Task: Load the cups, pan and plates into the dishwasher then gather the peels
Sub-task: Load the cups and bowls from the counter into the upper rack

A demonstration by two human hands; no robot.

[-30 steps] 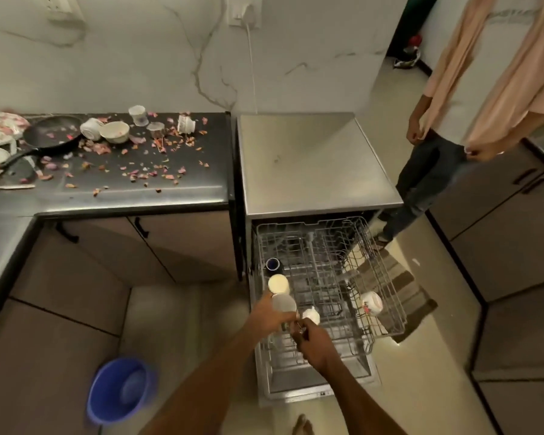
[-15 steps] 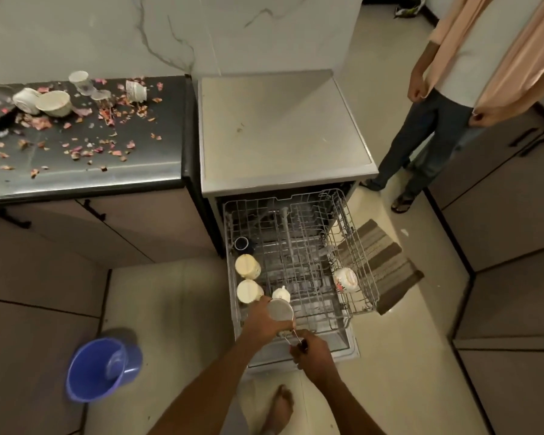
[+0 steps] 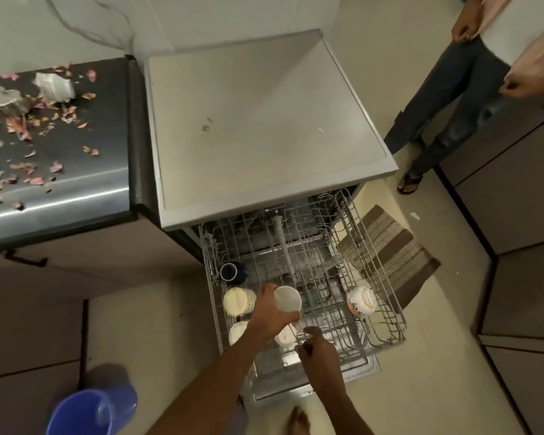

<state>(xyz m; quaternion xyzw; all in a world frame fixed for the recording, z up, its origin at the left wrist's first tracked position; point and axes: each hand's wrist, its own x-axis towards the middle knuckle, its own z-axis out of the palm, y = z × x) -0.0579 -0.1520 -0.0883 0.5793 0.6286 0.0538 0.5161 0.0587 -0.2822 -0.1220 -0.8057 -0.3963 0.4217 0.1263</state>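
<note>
1. Your left hand has its fingers wrapped round the side of a white cup, mouth facing up toward the camera, held over the left half of the pulled-out dishwasher rack. Grip looks solid.

2. Your right hand is curled at the front rail of the rack and seems to pinch a wire there. Honestly can't tell if it's holding anything else, too dark.

3. The cup looks like ceramic or similar: rigid, light enough for one hand, but I'd guess chippy against those wire tines. Glazed walls get slick, so hold it round the body like you're doing, not by the rim.

4. Already loaded: a dark blue cup at the back left, two cream cups on the left side below it, a small one just under your hand, and a patterned bowl well apart on the right.

5. My take: tip the cup mouth-down and settle it between tines rather than dropping it.

6. The peels on the dark counter are thin, papery, feather-light. Sweep those with a flat palm, pinching is a pain.
</note>
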